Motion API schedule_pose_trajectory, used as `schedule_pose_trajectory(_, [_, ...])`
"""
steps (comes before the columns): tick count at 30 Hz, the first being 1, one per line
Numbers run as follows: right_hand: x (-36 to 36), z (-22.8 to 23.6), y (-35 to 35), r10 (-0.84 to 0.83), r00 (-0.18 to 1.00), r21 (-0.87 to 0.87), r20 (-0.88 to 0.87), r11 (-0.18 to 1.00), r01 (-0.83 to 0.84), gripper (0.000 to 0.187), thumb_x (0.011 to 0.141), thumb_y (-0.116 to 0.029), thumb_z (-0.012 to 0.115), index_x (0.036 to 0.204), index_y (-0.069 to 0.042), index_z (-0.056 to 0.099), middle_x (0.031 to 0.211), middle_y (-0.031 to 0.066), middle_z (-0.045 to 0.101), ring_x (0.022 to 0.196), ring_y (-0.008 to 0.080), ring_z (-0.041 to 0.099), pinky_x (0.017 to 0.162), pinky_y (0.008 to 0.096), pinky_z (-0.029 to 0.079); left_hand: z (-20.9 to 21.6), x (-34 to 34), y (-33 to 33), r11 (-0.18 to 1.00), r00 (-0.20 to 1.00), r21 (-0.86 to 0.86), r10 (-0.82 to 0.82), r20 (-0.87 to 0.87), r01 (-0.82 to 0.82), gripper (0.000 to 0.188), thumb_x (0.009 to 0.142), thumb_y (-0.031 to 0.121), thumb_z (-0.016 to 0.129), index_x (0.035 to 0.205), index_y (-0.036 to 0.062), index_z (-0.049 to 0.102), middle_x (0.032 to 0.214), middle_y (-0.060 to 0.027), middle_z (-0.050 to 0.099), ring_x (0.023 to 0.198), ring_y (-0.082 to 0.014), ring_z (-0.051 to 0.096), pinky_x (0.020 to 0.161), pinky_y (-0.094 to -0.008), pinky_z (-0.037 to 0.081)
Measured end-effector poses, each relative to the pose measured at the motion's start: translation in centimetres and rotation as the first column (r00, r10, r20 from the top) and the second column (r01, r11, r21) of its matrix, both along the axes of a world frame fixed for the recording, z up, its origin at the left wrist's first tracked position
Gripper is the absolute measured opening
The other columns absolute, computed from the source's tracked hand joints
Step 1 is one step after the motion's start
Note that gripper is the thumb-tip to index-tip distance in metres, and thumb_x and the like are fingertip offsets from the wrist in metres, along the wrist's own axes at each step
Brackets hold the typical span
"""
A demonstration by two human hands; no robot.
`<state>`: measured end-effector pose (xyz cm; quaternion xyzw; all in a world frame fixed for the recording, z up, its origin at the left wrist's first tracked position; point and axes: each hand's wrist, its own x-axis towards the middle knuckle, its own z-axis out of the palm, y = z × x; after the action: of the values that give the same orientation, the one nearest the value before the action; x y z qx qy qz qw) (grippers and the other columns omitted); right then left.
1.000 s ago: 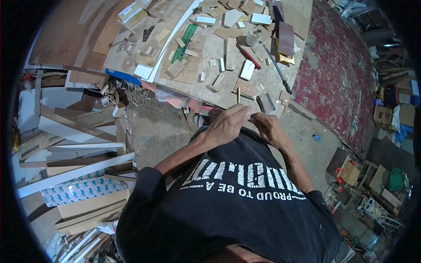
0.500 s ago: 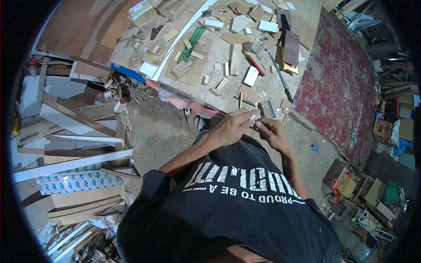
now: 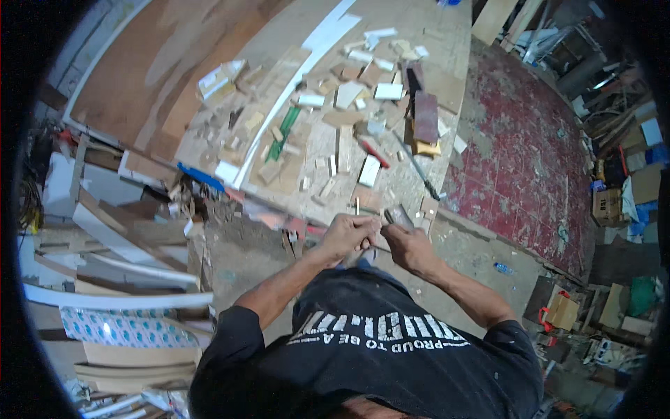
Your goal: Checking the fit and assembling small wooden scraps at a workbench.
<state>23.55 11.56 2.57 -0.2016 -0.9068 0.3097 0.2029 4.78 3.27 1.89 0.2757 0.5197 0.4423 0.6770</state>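
Note:
Close together at the table's near edge, both my hands are closed in pinches. My left hand (image 3: 347,236) grips a small pale piece (image 3: 376,224), mostly covered by the fingers. Facing it, my right hand (image 3: 413,251) has its fingers curled. A thin dark edge shows between the hands, too blurred to name. Just beyond my right fingers lies a dark grey flat block (image 3: 398,216). A narrow pale wood strip (image 3: 357,206) stands out past my left knuckles. On the table (image 3: 317,199) a white block (image 3: 370,170) and a red-handled tool (image 3: 375,153) lie a little farther off.
Wood offcuts (image 3: 345,148), a green strip (image 3: 282,134) and a long dark rod (image 3: 417,166) cover the tabletop. A maroon block (image 3: 426,117) rests at its right side. Stacked boards (image 3: 118,300) fill the left; boxes (image 3: 609,207) and clutter line the right.
The view has shifted, so the table sits lower and farther left. My hands stay together by the table edge; my right forearm now reaches farther out to the side.

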Motion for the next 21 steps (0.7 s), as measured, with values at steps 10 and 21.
schedule_pose_trajectory(10, [-1.8, 0.9, -2.8, -0.164, 0.983, -0.075, -0.085, 0.985, 0.158, 0.017, 0.086, -0.013, 0.058, 0.101, -0.006, 0.060, 0.081, 0.0164, 0.063, 0.071, 0.0380, 0.061, 0.059, 0.0414, 0.047, 1.2, -3.2, 1.1, 0.908, 0.894, 0.307, -0.135, -0.427, 0.284, 0.027, 0.092, 0.024, 0.064, 0.104, 0.0008, 0.070, 0.075, -0.0035, 0.067, 0.070, -0.0059, 0.059, 0.062, -0.0247, 0.047])
schedule_pose_trajectory(21, [-3.2, -0.3, -5.7, -0.353, 0.936, -0.996, 0.018, -0.091, -0.015, 0.013, 0.096, -0.016, 0.054, 0.091, -0.006, 0.062, 0.065, -0.0002, 0.056, 0.055, 0.0121, 0.050, 0.052, 0.0255, 0.039, 2.5, -4.3, -1.9, 0.712, 0.857, 0.600, -0.005, -0.516, 0.365, 0.026, 0.091, 0.010, 0.065, 0.113, -0.0033, 0.066, 0.083, -0.0040, 0.067, 0.070, -0.0082, 0.058, 0.063, -0.0231, 0.048])
